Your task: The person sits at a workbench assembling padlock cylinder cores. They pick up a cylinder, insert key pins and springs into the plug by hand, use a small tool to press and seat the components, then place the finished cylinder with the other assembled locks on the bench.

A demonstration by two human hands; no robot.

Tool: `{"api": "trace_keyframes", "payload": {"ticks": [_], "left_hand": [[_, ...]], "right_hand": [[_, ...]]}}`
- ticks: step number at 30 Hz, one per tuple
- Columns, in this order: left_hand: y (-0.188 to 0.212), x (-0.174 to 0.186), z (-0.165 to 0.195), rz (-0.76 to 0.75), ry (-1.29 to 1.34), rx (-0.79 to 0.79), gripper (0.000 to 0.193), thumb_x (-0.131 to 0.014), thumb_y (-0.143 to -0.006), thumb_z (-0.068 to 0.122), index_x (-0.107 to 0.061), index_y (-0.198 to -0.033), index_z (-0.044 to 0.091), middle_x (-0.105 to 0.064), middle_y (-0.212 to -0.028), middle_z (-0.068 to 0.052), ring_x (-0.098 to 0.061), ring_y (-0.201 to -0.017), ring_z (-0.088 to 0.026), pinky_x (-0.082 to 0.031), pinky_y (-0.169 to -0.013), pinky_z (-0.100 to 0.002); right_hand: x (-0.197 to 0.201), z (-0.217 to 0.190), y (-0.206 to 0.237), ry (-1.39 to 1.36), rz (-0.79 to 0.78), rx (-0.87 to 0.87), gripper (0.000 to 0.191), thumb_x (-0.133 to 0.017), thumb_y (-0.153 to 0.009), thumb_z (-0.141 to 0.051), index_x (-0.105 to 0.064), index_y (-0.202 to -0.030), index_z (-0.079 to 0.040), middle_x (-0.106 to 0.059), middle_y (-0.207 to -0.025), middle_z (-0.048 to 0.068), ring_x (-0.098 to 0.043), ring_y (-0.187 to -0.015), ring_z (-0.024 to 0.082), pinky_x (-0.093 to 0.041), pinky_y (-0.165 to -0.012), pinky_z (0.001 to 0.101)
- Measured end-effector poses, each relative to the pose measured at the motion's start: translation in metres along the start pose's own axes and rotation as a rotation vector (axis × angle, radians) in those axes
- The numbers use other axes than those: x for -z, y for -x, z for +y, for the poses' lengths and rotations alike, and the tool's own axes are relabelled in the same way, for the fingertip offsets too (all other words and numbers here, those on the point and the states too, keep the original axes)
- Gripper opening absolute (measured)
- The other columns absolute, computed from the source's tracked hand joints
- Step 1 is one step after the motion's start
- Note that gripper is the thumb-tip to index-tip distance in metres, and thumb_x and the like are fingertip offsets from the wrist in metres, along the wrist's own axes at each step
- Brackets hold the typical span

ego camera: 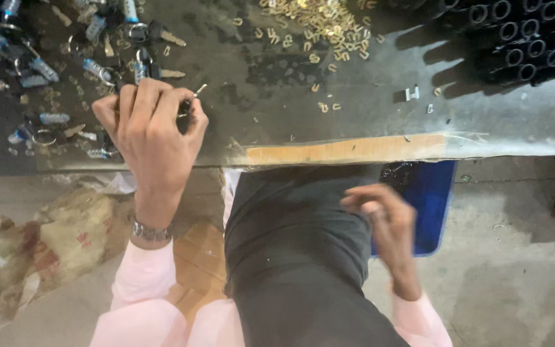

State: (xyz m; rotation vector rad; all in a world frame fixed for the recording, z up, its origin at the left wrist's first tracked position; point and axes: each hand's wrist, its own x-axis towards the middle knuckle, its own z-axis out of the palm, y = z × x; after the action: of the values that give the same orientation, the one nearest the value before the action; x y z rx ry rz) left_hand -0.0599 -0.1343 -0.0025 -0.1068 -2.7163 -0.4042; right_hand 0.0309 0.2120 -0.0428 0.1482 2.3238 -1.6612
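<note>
left hand (152, 128) pinches key (191, 103) | right hand (383, 215) over lap

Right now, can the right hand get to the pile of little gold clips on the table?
Probably yes. The right hand hangs empty over the lap, below the table edge. Nothing stands between it and the gold clips; it would just have to lift and stretch across the bare tabletop.
</note>
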Motion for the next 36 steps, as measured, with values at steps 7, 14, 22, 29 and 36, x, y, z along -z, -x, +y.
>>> {"api": "trace_keyframes", "payload": {"ticks": [7, 14, 22, 29, 36], "left_hand": [[0.011, 0.018, 0.075, -0.089, 0.633, -0.266, 0.021, -0.085, -0.089, 0.025, -0.074, -0.105, 0.017, -0.068, -0.105, 0.003, -0.065, -0.101, -0.018, -0.035, -0.097, -0.040], [-0.001, -0.024, 0.096, -0.180, 0.507, -0.148, 0.047, -0.077, -0.096, 0.044, -0.072, -0.129, 0.012, -0.060, -0.111, -0.003, -0.056, -0.105, -0.022, -0.034, -0.100, -0.040], [0.028, -0.048, 0.102, -0.196, 0.317, -0.420, 0.043, -0.078, -0.091, 0.038, -0.070, -0.123, 0.011, -0.059, -0.112, 0.000, -0.056, -0.111, -0.021, -0.030, -0.099, -0.041], [0.038, -0.029, 0.103, -0.200, 0.874, -0.048, 0.019, -0.080, -0.089, 0.002, -0.072, -0.103, 0.010, -0.070, -0.099, -0.002, -0.069, -0.094, -0.019, -0.049, -0.092, -0.032], [0.031, -0.013, 0.119, -0.237, 1.123, 0.141, 0.020, -0.078, -0.089, -0.005, -0.072, -0.105, 0.005, -0.074, -0.101, -0.006, -0.073, -0.087, -0.016, -0.058, -0.079, -0.027]], "right_hand": [[-0.050, -0.039, -0.027, -0.825, -0.425, -0.047, 0.075, -0.039, -0.102, -0.064, -0.051, -0.140, -0.001, -0.065, -0.128, 0.014, -0.065, -0.114, 0.022, -0.052, -0.100, 0.0348], [-0.024, -0.028, -0.024, -0.528, 0.042, 0.184, 0.030, -0.042, -0.112, -0.022, -0.056, -0.107, 0.004, -0.061, -0.100, 0.013, -0.059, -0.089, 0.021, -0.049, -0.086, 0.0338], [-0.002, -0.021, -0.012, -0.475, 0.124, 0.037, 0.030, -0.043, -0.095, -0.005, -0.048, -0.123, 0.002, -0.052, -0.083, 0.008, -0.048, -0.075, 0.014, -0.047, -0.072, 0.0306], [-0.013, -0.031, -0.013, -0.406, 0.054, 0.117, 0.023, -0.047, -0.109, -0.017, -0.057, -0.111, 0.003, -0.056, -0.102, 0.011, -0.056, -0.092, 0.018, -0.049, -0.084, 0.0330], [-0.018, -0.016, -0.023, -0.821, -0.054, -0.120, 0.045, -0.078, -0.094, -0.028, -0.064, -0.124, 0.002, -0.070, -0.098, 0.011, -0.070, -0.091, 0.019, -0.057, -0.084, 0.0339]]}}
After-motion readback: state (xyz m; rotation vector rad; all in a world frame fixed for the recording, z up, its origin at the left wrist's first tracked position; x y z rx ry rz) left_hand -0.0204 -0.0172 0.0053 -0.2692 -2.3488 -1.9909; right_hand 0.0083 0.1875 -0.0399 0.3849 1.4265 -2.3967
